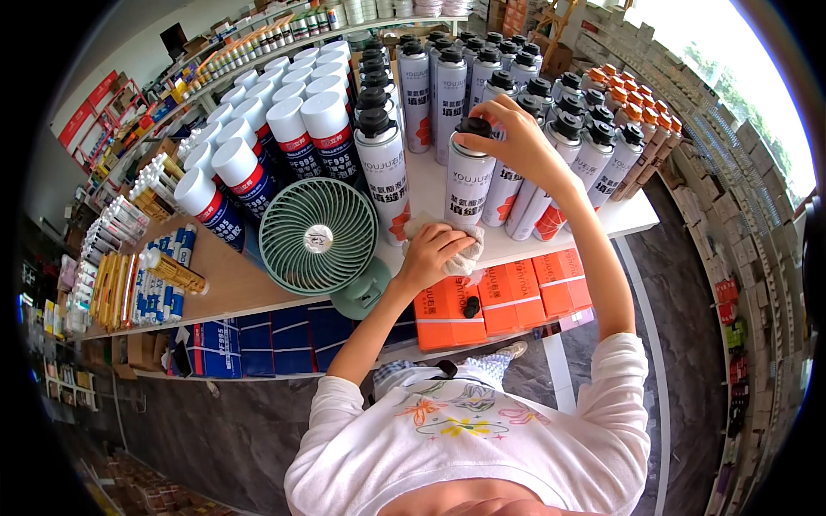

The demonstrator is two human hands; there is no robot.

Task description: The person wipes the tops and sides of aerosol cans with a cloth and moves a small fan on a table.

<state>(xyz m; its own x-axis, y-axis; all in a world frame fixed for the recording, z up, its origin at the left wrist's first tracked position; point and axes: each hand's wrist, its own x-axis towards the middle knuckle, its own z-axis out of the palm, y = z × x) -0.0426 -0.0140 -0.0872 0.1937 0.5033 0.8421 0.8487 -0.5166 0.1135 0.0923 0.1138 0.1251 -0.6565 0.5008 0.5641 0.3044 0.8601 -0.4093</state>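
My right hand is closed around the black top of a white aerosol foam can near the front edge of the table, and the can stands nearly upright. Low in front of that can, my left hand presses a crumpled whitish cloth against the can's base and the table edge. Another white can with a black top stands just left of the held one. To the right, several more of the same cans lean close together by my right wrist.
A green round fan stands at the table's front, left of my left arm. Blue cans with white caps crowd behind it. Orange-capped cans fill the right end. Orange boxes sit on the shelf under the tabletop.
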